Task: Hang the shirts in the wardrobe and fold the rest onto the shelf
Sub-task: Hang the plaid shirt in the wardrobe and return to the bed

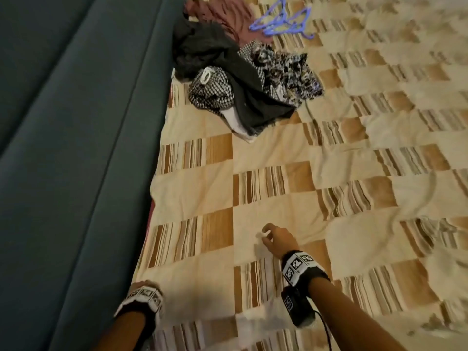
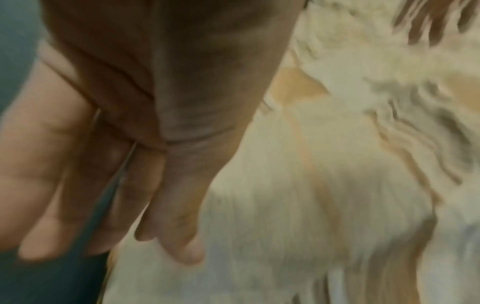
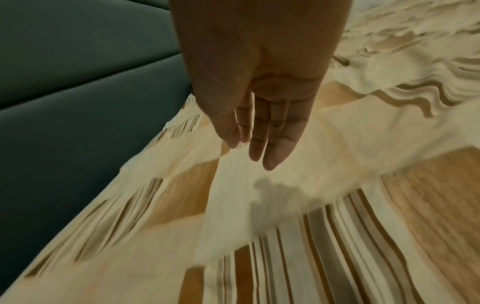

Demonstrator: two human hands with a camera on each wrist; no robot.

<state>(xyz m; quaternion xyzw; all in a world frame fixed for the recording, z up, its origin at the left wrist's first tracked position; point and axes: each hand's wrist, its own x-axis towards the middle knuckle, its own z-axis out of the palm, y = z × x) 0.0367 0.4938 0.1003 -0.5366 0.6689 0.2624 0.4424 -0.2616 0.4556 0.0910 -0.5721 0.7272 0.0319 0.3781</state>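
A heap of clothes lies at the far side of the bed: a black garment, a black-and-white checked one, a black-and-white flowered one and a mauve one. Purple hangers lie beside the heap. My right hand hovers low over the bedspread well short of the heap, holding nothing; in the right wrist view its fingers are nearly straight. My left hand hangs at the near left edge of the bed, fingers relaxed and empty; the head view shows only its wrist band.
The beige and brown checked bedspread covers the whole bed and is wrinkled on the right. A teal padded panel runs along the bed's left side. No wardrobe or shelf is in view.
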